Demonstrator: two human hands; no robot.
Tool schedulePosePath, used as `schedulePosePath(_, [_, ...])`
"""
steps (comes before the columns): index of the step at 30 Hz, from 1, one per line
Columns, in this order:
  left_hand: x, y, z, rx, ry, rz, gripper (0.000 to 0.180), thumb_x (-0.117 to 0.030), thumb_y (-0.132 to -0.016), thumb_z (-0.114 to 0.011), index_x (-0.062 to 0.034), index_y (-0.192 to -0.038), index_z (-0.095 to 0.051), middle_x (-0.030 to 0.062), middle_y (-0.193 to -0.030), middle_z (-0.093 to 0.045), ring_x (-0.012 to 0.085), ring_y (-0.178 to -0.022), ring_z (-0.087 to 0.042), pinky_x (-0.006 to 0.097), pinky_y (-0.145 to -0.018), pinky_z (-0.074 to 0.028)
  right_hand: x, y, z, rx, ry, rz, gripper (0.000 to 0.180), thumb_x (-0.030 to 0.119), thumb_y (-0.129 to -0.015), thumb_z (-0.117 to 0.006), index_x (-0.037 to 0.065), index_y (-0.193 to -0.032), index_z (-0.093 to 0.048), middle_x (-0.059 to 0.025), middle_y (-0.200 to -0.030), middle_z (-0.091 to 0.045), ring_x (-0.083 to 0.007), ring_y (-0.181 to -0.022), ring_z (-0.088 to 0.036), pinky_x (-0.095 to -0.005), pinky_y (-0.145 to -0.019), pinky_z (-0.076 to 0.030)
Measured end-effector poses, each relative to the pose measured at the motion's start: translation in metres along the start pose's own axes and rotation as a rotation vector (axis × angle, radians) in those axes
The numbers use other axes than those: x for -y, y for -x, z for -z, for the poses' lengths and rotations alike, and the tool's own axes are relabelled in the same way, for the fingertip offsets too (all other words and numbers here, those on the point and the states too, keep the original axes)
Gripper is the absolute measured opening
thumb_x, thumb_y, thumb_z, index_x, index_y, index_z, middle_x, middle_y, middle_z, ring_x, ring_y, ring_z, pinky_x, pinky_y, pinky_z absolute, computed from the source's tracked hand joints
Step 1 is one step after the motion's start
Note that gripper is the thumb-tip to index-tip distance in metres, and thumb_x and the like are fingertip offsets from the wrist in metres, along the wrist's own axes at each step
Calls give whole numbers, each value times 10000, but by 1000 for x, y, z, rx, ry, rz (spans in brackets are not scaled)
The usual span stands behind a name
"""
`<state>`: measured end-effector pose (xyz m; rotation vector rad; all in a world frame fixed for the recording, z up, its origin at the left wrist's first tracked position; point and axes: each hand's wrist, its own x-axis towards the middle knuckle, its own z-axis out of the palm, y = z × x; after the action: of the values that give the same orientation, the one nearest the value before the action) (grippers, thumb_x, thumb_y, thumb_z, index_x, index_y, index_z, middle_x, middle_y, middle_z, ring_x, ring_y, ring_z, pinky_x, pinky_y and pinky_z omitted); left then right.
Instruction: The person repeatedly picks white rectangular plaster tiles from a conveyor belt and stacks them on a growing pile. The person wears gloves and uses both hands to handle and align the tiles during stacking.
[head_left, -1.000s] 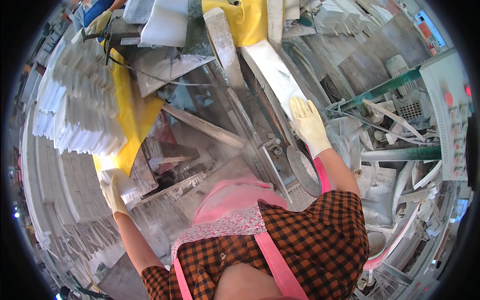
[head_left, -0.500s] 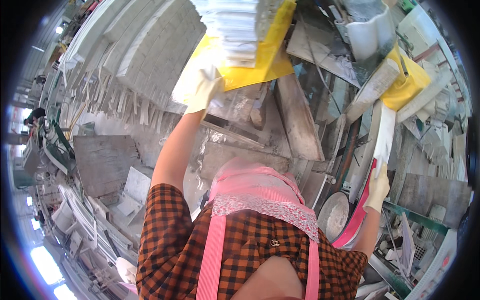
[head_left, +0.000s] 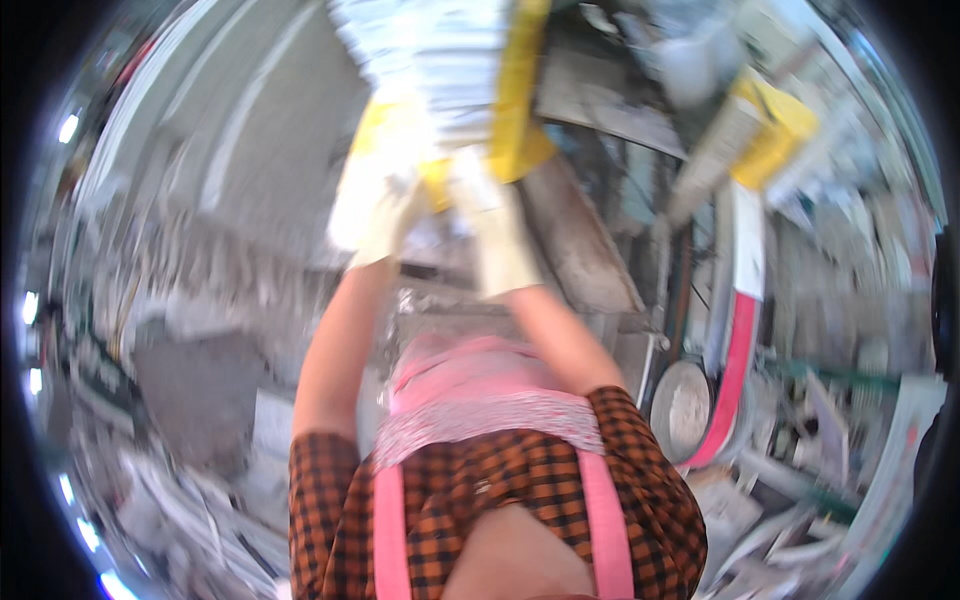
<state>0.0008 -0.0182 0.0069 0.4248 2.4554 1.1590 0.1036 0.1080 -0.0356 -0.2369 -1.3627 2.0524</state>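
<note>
Hands, two, each in a pale cream glove, both blurred. Left hand (head_left: 388, 218): at the near end of the stack, beside a glaring white patch; whether its grip is spread or pinching cannot be told. Right hand (head_left: 502, 228): just beside the left, with a white piece (head_left: 472, 180) showing at its fingers; whether the grip closes on that piece cannot be told.

Stack of thin white slabs (head_left: 435, 65), one: top centre, ahead of both hands, lying on a yellow sheet; layers too smeared to count.

Yellow sheets, two: the first yellow sheet (head_left: 517, 85) beneath the stack, showing along its right side and near end; the second yellow sheet (head_left: 785, 130) at upper right, well apart.

Wooden plank (head_left: 578, 225), one: slanting, right of the right hand.

Band (head_left: 733, 360), one: white above, pink-red below, curving beside a round pale wheel (head_left: 684, 410), one.

Grey-white piles (head_left: 265, 140), several: upper left, number uncertain.

Grey board (head_left: 200, 375), one: lower left.

Control panel (head_left: 895, 480), pale, one: right rim; any markings too blurred to read.

Clothing: pink apron (head_left: 475, 370), one, with two ribbed straps (head_left: 392, 520); orange-and-black checked shirt (head_left: 440, 480), one.
</note>
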Motion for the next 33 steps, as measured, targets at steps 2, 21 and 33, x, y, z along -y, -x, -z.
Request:
schedulePosePath(2, [-1,-12,5,37,291,20,718,-545,-985,-582,35,-1407,-557,189,-1327,-617,236,-1175,-610,366,-999,-485,-52,-18,-21,-58,75,-214,589,320,-951,-708,21,-1428,-534,-111,-1317,-653,-212,-1147,-655,-361,-961,-532])
schedulePosePath(21, [-34,8,-24,-296,-6,44,635,-297,-866,-768,32,-1360,-544,183,-1218,-641,257,-1007,-672,355,-703,-595,168,11,327,-297,1196,271,343,257,-915,-660,38,-1176,-701,-192,-1117,-702,-387,-1070,-622,-456,-966,-484])
schedulePosePath(33, [-14,-11,-23,-353,21,167,868,-364,-871,-763,49,-1527,-374,226,-1443,-522,311,-1257,-566,390,-1020,-481,209,-28,514,-326,1986,-87,625,485,-996,-510,81,-1472,-490,-125,-1504,-487,-315,-1432,-389,-493,-1149,-311])
